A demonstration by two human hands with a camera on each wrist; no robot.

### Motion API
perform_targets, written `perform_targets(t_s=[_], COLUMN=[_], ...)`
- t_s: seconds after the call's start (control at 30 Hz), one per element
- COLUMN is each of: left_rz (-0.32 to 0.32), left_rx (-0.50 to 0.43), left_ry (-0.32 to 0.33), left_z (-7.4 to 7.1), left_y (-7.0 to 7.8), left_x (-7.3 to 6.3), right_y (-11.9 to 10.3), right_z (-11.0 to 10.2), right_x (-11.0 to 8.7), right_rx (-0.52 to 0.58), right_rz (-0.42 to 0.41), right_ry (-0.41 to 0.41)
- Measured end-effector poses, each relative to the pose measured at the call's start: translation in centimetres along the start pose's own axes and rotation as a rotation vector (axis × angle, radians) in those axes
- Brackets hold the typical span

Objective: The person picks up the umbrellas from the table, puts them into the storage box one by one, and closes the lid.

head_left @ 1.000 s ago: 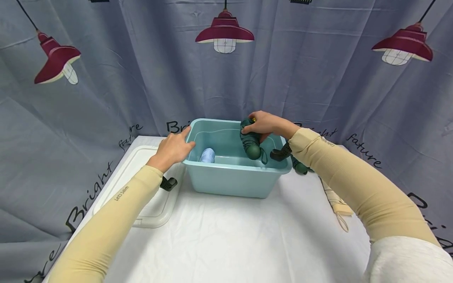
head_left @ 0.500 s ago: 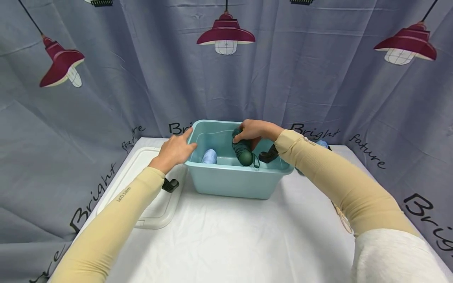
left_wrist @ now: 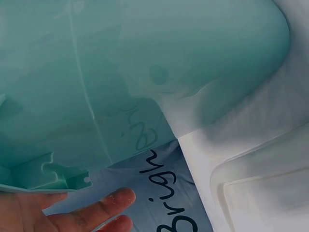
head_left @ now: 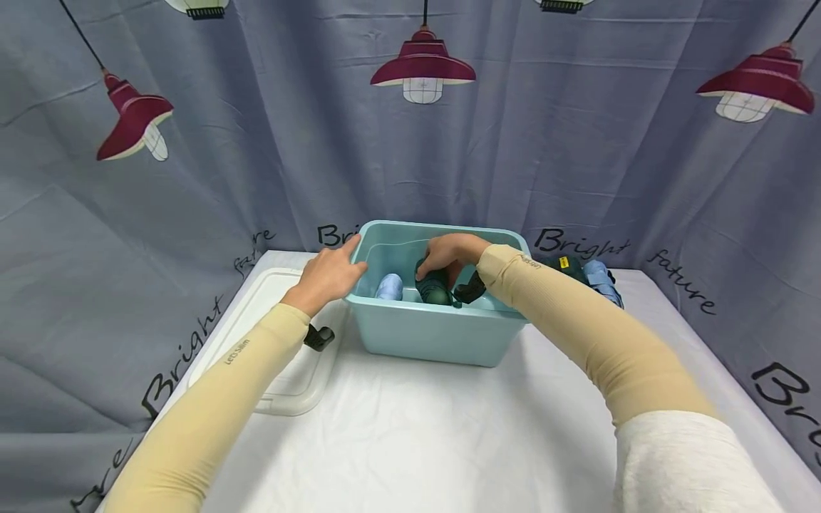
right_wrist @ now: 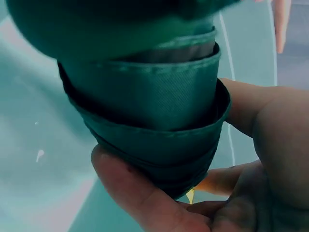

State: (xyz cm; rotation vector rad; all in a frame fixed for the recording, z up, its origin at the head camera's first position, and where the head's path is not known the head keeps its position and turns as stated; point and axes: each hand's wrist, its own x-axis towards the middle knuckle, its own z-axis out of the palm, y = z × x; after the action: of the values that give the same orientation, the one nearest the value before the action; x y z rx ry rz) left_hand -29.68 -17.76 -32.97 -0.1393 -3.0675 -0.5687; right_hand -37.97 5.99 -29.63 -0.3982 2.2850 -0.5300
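Observation:
My right hand (head_left: 452,254) grips a folded dark green umbrella (head_left: 434,288) inside the light teal plastic bin (head_left: 423,328). Close up in the right wrist view, fingers and thumb wrap the lower part of the umbrella (right_wrist: 149,106), its rounded end nearest the camera. To its left in the bin lies a rolled light blue item (head_left: 389,287), mostly hidden by the front wall. At the bin's left rim rests my left hand (head_left: 328,276), index finger and thumb extended; in the left wrist view the fingers (left_wrist: 104,205) stretch out straight beside the rim.
A white lid (head_left: 291,385) lies on the white-clothed table left of the bin. Right of the bin, partly behind the right arm, are a dark green folded umbrella (head_left: 567,266) and a blue one (head_left: 601,282). A printed grey curtain (head_left: 308,142) stands behind.
My right hand has carried the green umbrella left and down, deeper into the bin. My left hand stays at the rim. The view has shifted slightly.

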Motion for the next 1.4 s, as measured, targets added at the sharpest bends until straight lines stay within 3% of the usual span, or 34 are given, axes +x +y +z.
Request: perform_targets(t_s=[0.87,1.4], left_rz=[-0.015,-0.008], left_rx=[0.016,0.009], left_ry=[0.000,0.018], left_z=[0.2,0.3], left_y=[0.1,0.2], left_x=[0.1,-0.2], right_y=[-0.2,-0.9], right_z=[2.0,2.7], right_x=[5.4,6.2], right_rx=[-0.119,-0.090], right_rz=[0.070,0.089], right_ry=[-0.035,-0.099])
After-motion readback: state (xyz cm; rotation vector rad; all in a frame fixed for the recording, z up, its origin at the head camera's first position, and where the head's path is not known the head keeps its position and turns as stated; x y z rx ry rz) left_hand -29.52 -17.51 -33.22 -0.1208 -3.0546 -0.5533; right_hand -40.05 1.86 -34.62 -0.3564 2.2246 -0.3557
